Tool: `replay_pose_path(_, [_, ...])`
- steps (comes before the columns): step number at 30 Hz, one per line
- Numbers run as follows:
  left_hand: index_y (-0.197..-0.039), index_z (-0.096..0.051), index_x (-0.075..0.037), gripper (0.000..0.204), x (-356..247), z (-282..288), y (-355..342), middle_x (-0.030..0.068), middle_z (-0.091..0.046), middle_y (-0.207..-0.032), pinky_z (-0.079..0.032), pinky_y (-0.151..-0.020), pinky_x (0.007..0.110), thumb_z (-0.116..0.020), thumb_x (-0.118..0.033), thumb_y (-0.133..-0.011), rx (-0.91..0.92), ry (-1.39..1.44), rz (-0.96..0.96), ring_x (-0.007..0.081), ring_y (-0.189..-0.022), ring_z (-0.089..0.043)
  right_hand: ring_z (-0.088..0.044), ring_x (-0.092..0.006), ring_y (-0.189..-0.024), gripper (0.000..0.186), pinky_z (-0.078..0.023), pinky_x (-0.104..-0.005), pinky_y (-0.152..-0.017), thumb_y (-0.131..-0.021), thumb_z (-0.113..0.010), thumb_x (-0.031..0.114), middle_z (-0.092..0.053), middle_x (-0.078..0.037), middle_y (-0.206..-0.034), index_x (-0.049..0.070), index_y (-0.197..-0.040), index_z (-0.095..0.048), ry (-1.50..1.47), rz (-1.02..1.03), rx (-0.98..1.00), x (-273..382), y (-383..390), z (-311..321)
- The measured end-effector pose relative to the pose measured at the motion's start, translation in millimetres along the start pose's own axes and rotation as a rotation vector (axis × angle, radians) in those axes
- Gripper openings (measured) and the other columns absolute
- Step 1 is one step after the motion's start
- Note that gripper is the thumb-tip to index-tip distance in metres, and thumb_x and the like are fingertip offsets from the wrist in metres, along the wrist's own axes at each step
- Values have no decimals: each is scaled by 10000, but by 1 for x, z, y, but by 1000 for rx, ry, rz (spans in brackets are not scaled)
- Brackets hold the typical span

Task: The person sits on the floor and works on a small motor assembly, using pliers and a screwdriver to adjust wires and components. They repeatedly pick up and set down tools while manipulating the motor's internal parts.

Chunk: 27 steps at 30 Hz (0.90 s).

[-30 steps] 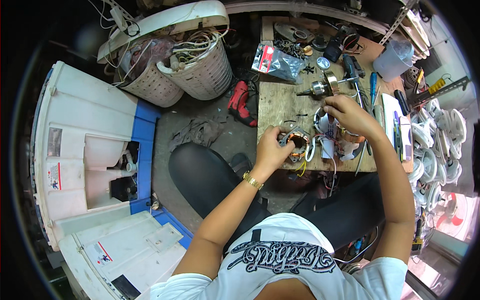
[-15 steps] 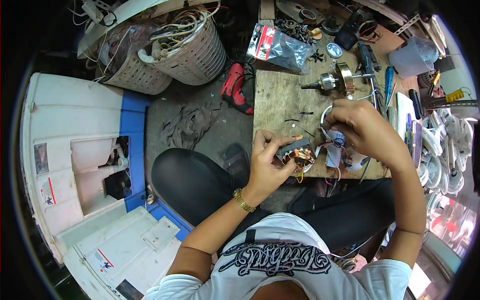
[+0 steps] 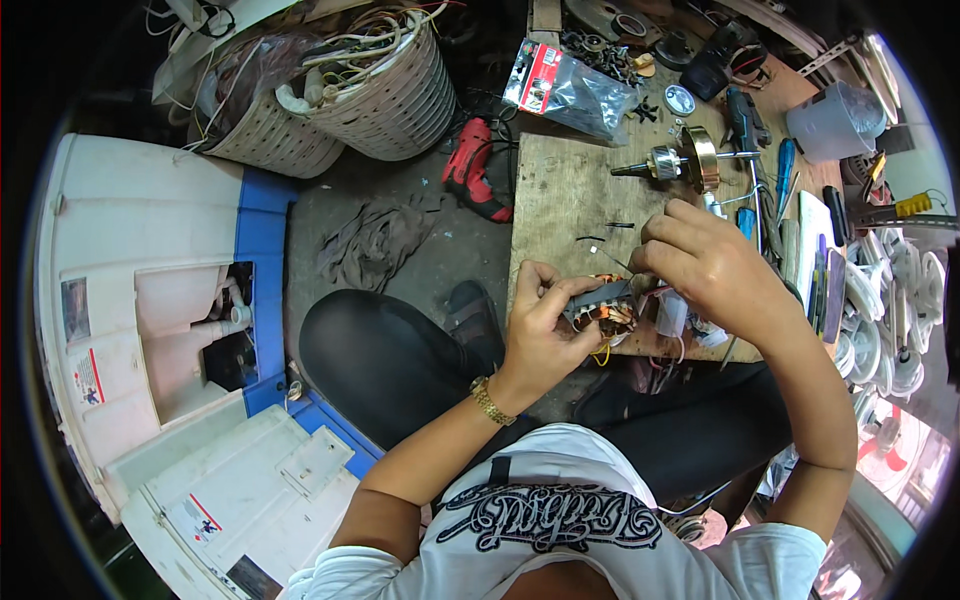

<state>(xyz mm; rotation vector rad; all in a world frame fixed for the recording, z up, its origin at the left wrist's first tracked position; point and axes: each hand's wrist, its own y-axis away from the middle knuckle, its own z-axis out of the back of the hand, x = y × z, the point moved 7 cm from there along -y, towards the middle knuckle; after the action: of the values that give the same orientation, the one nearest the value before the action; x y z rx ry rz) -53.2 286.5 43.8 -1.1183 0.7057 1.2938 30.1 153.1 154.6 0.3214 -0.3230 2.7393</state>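
Note:
My left hand [image 3: 545, 318] grips a motor stator [image 3: 607, 304] with a dark grey body and copper windings, above the front edge of the wooden workbench [image 3: 565, 190]. A yellow wire [image 3: 601, 356] hangs below it. Just right of the stator, my right hand [image 3: 705, 262] is closed in a pinch, its fingertips close to the winding end. Whatever lies between those fingers is too small to name. Beneath the right hand are a white piece [image 3: 672, 314] and several thin wires, partly hidden. Short dark strips [image 3: 618, 225] rest on the bench beyond the stator.
Farther back lie a motor rotor with a brass-coloured ring [image 3: 700, 160], a plastic packet [image 3: 570, 90], screwdrivers [image 3: 785, 170] and a translucent tub [image 3: 838, 122]. White coils [image 3: 890, 310] crowd the right side. A red power tool [image 3: 474, 172] and baskets [image 3: 385, 95] stand left of the bench.
My right hand has moved down and left, bringing its fingertips close to the stator. The white loop by its fingers is no longer visible. My left hand keeps its hold.

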Motion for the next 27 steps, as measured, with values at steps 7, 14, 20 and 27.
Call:
replay_pose_path(7, [-1087, -721, -22, 419, 1, 1, 0, 93, -433, -1009, -528, -679, 276, -749, -5, -669, 2, 12, 6, 193, -878, -535, -635, -249, -855, 130, -555, -369, -718, -729, -651, 103, -621, -77, -919, 28, -834, -632, 81, 62, 71, 1, -3, -7])
replay_pose_path(14, [-1090, -718, -23, 412, 5, -1, 1, 89, -436, -1015, -528, -656, 256, -748, 6, -680, 16, 29, 45, 175, -877, -540, -645, -252, -832, 106, -557, -368, -678, -733, -666, 120, -620, -63, -863, 44, -800, -633, 159, 141, 78, 1, -11, 0])
replay_pose_path(20, [-1097, -717, -12, 434, 8, -2, 1, 131, -478, -960, -498, -771, 365, -752, -42, -666, -8, 79, 80, 278, -864, -550, -677, -354, -863, 111, -540, -458, -714, -753, -718, 92, -681, -141, -853, 14, -813, -668, -105, -169, 256, -19, -21, -4])
replay_pose_path(27, [-1106, -710, -7, 405, 5, -4, -2, 89, -441, -1032, -552, -613, 231, -729, 18, -703, 37, 49, 69, 160, -885, -549, -704, -384, -763, 83, -551, -462, -666, -728, -748, 85, -700, -179, -759, 11, -757, -724, -1, -144, 384, -25, -35, -23])
